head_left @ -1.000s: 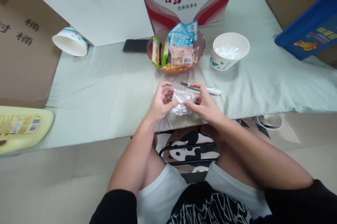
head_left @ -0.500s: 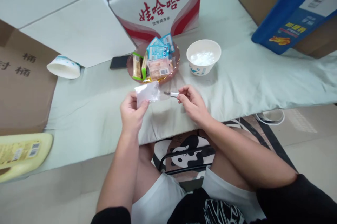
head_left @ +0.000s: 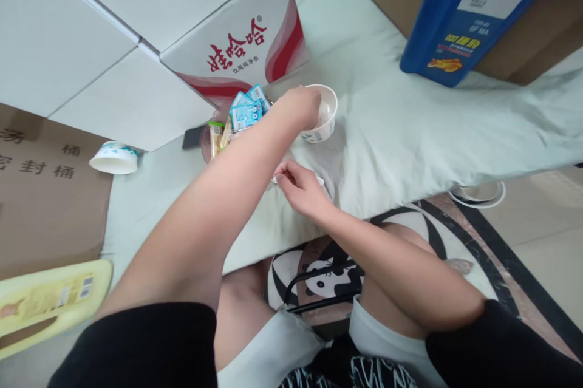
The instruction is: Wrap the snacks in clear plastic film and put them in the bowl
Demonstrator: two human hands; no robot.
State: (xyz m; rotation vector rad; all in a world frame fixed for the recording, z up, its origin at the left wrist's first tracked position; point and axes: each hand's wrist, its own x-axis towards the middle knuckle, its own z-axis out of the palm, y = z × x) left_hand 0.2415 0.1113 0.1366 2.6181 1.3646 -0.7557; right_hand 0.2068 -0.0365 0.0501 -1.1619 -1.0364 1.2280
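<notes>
Left hand (head_left: 304, 107) has swung across to the paper cup (head_left: 321, 133) since half a second ago, when it was holding a clear wrapper down in front of the snack bowl (head_left: 207, 144). Now its fingers are down inside the cup (rim hides them, so I can't tell if they're pinching anything, wrapper included). Right hand (head_left: 300, 189) has slid in close below that forearm, fingers curled in narrow just above the cloth (head_left: 364, 151). Bits of something white, looks like the knife (head_left: 321, 181), poke out on both sides of it, but can't tell if it's actually gripped. Cup sits upright just right of the bowl, and the left arm cuts in front of the bowl's packets, with blue ones (head_left: 246, 113) peeking out above.
</notes>
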